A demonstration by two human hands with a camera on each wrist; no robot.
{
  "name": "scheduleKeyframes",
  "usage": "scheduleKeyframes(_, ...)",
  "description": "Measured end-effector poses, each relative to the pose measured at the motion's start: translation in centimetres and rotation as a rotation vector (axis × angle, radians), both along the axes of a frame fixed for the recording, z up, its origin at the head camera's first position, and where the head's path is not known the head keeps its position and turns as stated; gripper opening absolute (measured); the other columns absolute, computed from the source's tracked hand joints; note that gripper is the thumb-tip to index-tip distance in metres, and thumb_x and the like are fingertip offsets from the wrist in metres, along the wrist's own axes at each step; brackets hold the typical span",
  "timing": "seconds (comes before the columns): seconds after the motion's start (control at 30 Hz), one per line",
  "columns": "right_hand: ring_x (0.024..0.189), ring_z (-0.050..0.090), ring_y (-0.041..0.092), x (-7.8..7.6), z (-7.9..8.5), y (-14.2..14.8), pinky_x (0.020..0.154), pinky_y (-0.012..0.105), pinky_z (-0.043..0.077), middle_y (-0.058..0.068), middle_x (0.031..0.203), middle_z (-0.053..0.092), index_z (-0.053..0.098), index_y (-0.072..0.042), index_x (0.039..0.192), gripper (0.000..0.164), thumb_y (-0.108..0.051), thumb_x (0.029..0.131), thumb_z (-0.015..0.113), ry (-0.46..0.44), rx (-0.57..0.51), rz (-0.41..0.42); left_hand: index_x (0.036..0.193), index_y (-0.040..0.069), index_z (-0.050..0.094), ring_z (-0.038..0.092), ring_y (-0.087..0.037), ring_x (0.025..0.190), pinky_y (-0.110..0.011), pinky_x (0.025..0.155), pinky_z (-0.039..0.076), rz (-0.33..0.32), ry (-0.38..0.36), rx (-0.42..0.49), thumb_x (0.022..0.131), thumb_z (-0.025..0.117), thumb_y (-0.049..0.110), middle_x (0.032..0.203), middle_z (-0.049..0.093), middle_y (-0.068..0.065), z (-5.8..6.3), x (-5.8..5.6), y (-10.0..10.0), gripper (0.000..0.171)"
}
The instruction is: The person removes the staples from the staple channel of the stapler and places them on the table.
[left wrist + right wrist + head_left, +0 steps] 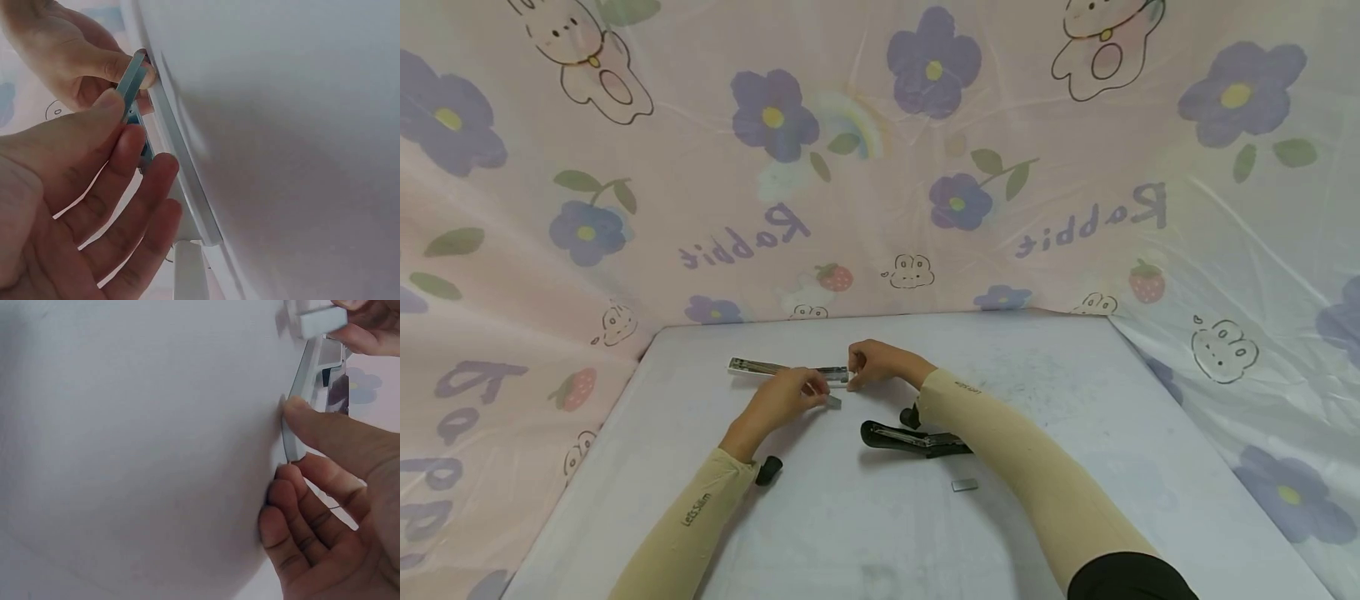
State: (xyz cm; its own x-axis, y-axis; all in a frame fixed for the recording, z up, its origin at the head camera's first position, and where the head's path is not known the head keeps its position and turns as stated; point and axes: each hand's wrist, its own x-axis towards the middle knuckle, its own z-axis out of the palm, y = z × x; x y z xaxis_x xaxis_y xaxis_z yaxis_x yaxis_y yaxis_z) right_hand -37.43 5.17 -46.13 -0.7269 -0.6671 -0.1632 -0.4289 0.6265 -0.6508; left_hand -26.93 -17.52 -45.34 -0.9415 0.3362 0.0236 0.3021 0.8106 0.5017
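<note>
Between the thumb and forefinger of my left hand (781,395) is a short grey strip of staples (834,402); the left wrist view shows the strip (132,78) from close by, the other fingers loosely bent. A white stapler (756,367) lies spread open at the back of the table, its metal channel showing. My right hand (880,361) pinches the stapler's right end; the right wrist view has the thumb on the white base (300,419) and the fingertips at its end. The strip is near the stapler, beside the right hand.
A black stapler (895,437) lies nearer the front, partly covered by the right forearm. Another grey staple strip (965,484) rests in front of it. The white tabletop (850,533) meets a patterned cloth (865,192) at the back and sides.
</note>
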Motion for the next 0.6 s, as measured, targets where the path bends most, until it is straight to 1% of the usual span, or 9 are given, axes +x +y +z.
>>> scheduleKeyframes(0.13, 0.078, 0.053, 0.012, 0.09, 0.07, 0.01, 0.072, 0.025, 0.044, -0.001, 0.086, 0.061, 0.064, -0.008, 0.099, 0.027, -0.016, 0.091, 0.088, -0.011, -0.004, -0.002, 0.101, 0.016, 0.078, 0.071, -0.018, 0.096, -0.045, 0.087, 0.057, -0.011, -0.014, -0.012, 0.096, 0.083, 0.017, 0.101, 0.076, 0.003, -0.17, 0.07, 0.17, 0.007)
scheduleKeyframes(0.3, 0.079, 0.053, 0.012, 0.07, 0.1, 0.05, 0.073, 0.026, 0.044, -0.001, 0.087, 0.061, 0.064, -0.008, 0.1, 0.027, -0.018, 0.091, 0.088, -0.013, -0.004, -0.007, 0.098, 0.017, 0.076, 0.071, -0.018, 0.095, -0.044, 0.087, 0.058, -0.01, -0.01, -0.029, 0.095, 0.084, 0.016, 0.099, 0.075, 0.003, -0.29, 0.11, 0.22, 0.008)
scheduleKeyframes(0.6, 0.077, 0.053, 0.011, 0.17, -0.06, 0.26, 0.072, 0.025, 0.044, -0.002, 0.085, 0.062, 0.065, -0.008, 0.102, 0.027, -0.016, 0.092, 0.088, -0.024, -0.026, -0.011, 0.098, 0.014, 0.075, 0.07, -0.019, 0.098, -0.044, 0.091, 0.057, -0.052, 0.008, -0.105, 0.095, 0.084, 0.012, 0.1, 0.074, 0.001, -0.41, 0.08, 0.32, 0.009)
